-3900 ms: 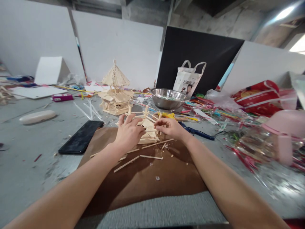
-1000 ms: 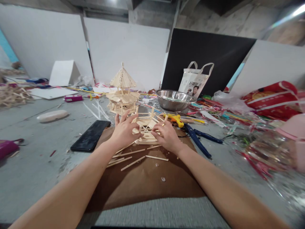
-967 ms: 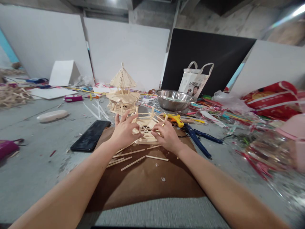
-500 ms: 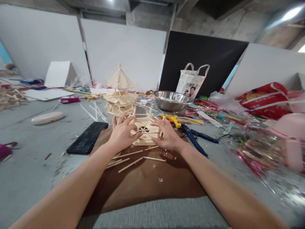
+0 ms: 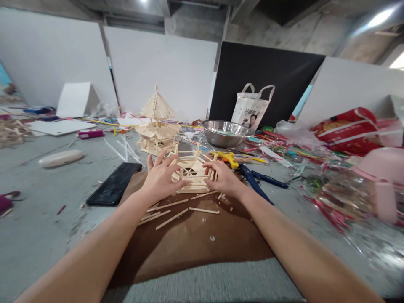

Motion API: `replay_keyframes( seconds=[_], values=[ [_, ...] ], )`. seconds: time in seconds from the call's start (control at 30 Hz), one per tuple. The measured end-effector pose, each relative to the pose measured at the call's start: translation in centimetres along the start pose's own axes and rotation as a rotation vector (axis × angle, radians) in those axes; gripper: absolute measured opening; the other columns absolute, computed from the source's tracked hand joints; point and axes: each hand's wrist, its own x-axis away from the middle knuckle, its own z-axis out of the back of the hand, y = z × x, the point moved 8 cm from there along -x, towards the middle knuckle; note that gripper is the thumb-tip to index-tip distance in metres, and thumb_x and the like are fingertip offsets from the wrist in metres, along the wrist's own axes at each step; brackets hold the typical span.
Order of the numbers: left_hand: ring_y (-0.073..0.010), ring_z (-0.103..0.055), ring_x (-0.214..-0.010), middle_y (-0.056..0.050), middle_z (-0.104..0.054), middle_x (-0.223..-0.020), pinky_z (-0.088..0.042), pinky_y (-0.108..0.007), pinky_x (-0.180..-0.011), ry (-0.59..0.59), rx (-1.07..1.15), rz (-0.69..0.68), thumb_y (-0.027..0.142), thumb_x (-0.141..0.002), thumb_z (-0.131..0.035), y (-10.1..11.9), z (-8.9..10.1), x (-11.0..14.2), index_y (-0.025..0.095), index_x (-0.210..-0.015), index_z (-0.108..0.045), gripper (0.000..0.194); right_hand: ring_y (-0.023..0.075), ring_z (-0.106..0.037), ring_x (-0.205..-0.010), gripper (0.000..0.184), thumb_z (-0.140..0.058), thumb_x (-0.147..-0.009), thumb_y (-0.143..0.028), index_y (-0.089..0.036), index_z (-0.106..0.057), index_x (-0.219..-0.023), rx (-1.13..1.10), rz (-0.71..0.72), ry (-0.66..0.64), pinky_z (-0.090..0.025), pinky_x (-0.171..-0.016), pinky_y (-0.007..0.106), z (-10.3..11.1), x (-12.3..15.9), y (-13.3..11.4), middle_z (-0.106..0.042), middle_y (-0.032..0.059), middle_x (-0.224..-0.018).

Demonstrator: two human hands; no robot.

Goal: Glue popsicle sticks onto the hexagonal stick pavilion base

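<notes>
A small unfinished frame of pale wooden sticks (image 5: 191, 172) sits at the far end of a brown paper sheet (image 5: 195, 242). My left hand (image 5: 160, 179) cups its left side, thumb against the base and fingers spread upward. My right hand (image 5: 222, 179) grips its right side, fingers curled over the upright sticks. Loose wooden sticks (image 5: 176, 210) lie on the paper just below both hands.
A finished stick pavilion (image 5: 157, 122) stands behind the frame. A black phone (image 5: 114, 189) lies left, a steel bowl (image 5: 226, 133), yellow glue gun (image 5: 227, 158) and blue pliers (image 5: 257, 183) right. Colourful clutter, red bags (image 5: 345, 128) and a pink tub (image 5: 383, 166) fill the right side.
Both hands stayed on the stick frame, shifting their hold slightly; over the last seconds the frame has turned a little. The camera view has drifted slightly.
</notes>
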Motion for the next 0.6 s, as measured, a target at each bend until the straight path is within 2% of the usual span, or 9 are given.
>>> replay_keyframes(
  seconds=[0.17,0.33,0.47,0.6],
  values=[
    [-0.0315,-0.022,-0.120,-0.003,-0.048,-0.120,-0.006,-0.057,-0.094,0.017,0.014,0.001,0.057,-0.061,-0.052,-0.2,0.1,0.0,0.025,-0.080,-0.062,0.039,0.0181,-0.052,-0.081,0.031,-0.055,-0.067,-0.030,-0.015,-0.053,-0.095,0.030,0.002,0.020,-0.038,-0.077,0.033,-0.1,0.1,0.1,-0.060,0.0054,-0.086],
    [-0.0315,-0.024,-0.120,-0.003,-0.049,-0.119,-0.008,-0.058,-0.093,0.030,0.014,-0.015,0.047,-0.062,-0.056,-0.3,0.0,0.0,0.025,-0.077,-0.062,0.028,0.0181,-0.054,-0.078,0.026,-0.054,-0.070,-0.032,-0.017,-0.054,-0.092,0.022,0.012,0.078,-0.039,-0.074,0.032,0.0,0.2,-0.2,-0.061,0.0044,-0.082],
    [-0.0320,-0.024,-0.120,-0.003,-0.050,-0.118,-0.009,-0.059,-0.092,0.020,0.015,-0.015,0.042,-0.064,-0.056,-0.2,-0.1,0.0,0.024,-0.073,-0.062,0.021,0.0182,-0.053,-0.086,0.020,-0.052,-0.072,-0.030,-0.018,-0.054,-0.088,0.001,0.073,0.128,-0.039,-0.078,0.032,0.3,0.2,-1.1,-0.060,0.0059,-0.089],
    [-0.0325,-0.022,-0.121,-0.004,-0.048,-0.121,-0.007,-0.059,-0.093,0.002,0.024,-0.006,0.047,-0.062,-0.057,-0.4,-0.1,0.0,0.025,-0.079,-0.062,0.028,0.0182,-0.053,-0.086,0.015,-0.052,-0.073,-0.030,-0.018,-0.057,-0.079,0.017,0.108,0.160,-0.039,-0.078,0.033,0.3,0.2,-1.6,-0.060,0.0069,-0.085]
  ],
)
